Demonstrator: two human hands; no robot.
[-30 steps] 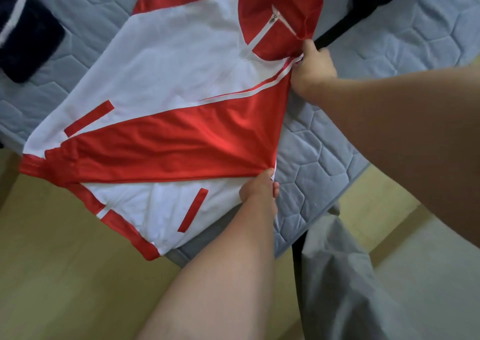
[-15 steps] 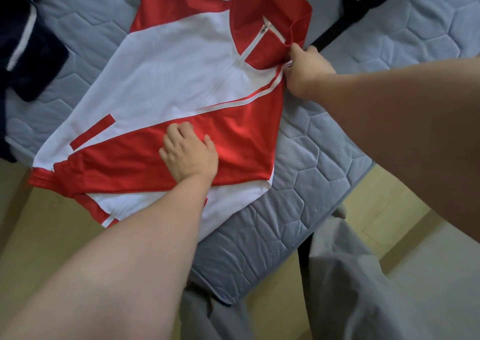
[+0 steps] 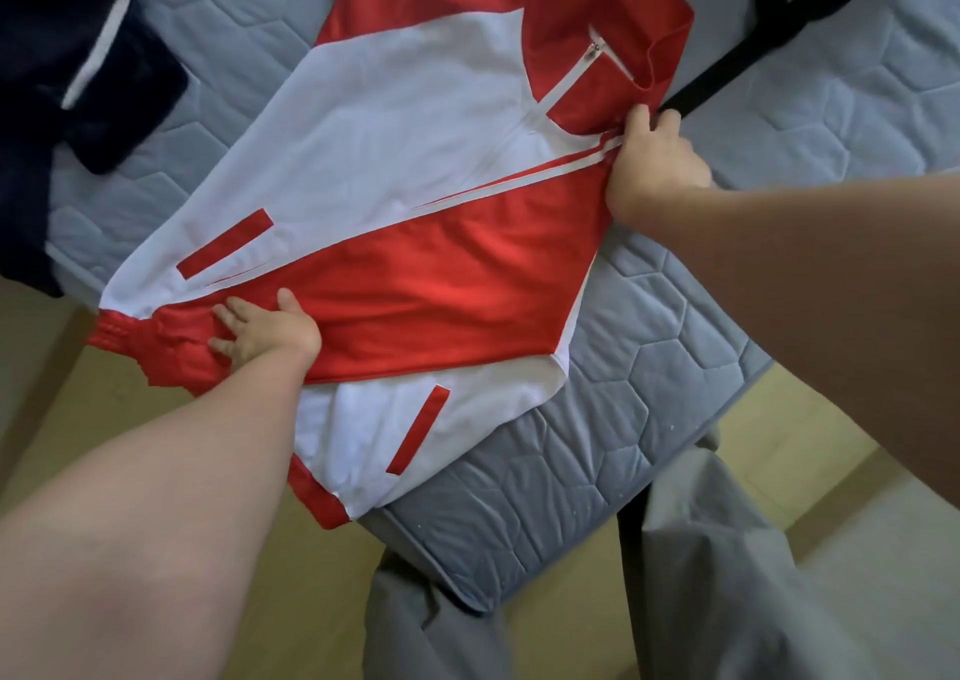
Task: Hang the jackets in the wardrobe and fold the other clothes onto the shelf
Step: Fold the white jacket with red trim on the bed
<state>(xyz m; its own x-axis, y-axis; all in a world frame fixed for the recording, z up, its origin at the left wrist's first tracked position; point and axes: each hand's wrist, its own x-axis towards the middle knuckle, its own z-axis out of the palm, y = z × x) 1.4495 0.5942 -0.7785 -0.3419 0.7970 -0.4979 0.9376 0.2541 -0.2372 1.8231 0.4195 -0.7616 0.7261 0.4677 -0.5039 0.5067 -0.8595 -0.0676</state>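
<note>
A red and white zip jacket lies front up across the corner of a grey quilted mattress. Its red sleeve is folded across the body, with the elastic cuff hanging past the mattress edge at the left. My left hand lies flat with spread fingers on that sleeve near the cuff. My right hand grips the jacket's shoulder just below the red collar, fingers curled into the cloth.
A dark navy garment with a white stripe lies at the mattress's upper left. A black strap or garment runs off behind the collar at the upper right. My grey trouser legs stand against the mattress corner on a yellowish floor.
My left hand has slid left along the folded red sleeve, from the jacket's right edge to near the cuff, flattening it. My right hand has kept its grip at the shoulder.
</note>
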